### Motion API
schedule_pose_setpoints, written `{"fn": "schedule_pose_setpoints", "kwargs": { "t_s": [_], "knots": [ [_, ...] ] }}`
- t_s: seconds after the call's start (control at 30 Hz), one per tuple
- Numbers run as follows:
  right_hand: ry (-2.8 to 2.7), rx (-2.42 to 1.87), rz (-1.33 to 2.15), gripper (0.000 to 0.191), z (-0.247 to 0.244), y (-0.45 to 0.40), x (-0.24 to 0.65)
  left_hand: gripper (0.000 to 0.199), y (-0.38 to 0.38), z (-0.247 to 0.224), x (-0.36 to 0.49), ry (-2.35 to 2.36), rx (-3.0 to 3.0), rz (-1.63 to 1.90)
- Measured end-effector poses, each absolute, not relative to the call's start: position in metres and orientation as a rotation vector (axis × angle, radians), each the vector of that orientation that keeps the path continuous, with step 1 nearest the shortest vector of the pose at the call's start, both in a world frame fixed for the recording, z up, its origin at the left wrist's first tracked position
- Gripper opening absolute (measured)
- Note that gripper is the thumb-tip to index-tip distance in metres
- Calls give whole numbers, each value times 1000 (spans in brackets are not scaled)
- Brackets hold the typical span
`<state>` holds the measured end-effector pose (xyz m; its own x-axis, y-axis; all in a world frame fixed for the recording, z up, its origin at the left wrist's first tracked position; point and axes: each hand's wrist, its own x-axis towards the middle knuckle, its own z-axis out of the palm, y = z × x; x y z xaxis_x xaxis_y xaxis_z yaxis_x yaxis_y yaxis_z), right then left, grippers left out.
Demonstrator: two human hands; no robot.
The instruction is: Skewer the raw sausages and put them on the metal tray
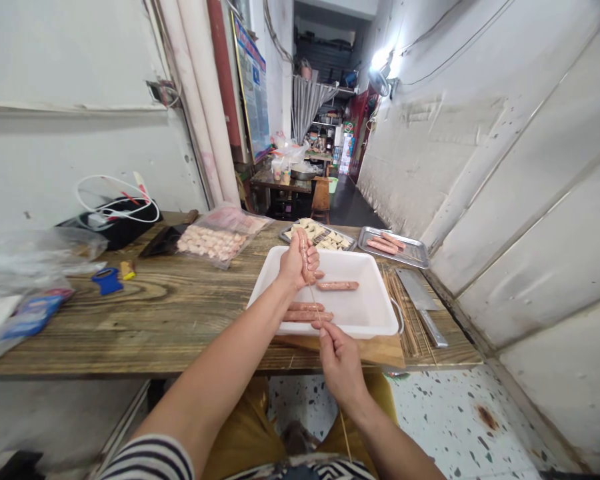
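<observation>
My left hand [299, 259] is wrapped around a sausage [305, 257], held upright above a white plastic tub [370, 303]. A thin wooden skewer [314, 298] runs from the sausage's lower end down to my right hand [341, 363], whose fingers pinch it. The skewer's other end [345, 433] comes out below that hand, over my lap. Whether its tip is inside the sausage is hidden. Inside the tub lie several more sausages [338, 286], some at the near side and some at the far side.
Right of the tub are loose skewers [405, 320] and a cleaver [420, 300]. Behind stand a metal tray with sausages [415, 252] and a tray of pale cut pieces [337, 240]. A bag of pinkish chunks [213, 241] and a blue object [107, 281] lie left.
</observation>
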<state>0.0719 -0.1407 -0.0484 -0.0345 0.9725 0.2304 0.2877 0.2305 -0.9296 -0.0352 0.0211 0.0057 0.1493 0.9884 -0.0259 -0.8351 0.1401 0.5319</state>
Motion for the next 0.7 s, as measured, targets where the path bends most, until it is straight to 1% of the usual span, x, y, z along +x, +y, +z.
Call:
{"fn": "schedule_pose_setpoints", "kwargs": {
  "t_s": [0.43,0.7],
  "knots": [
    [-1517,-1219,794,29,-53,-133,63,44,19,5,-34,413,459,1348],
    [-1511,-1170,685,28,-49,-127,54,46,17,5,-33,414,475,1340]
  ]
}}
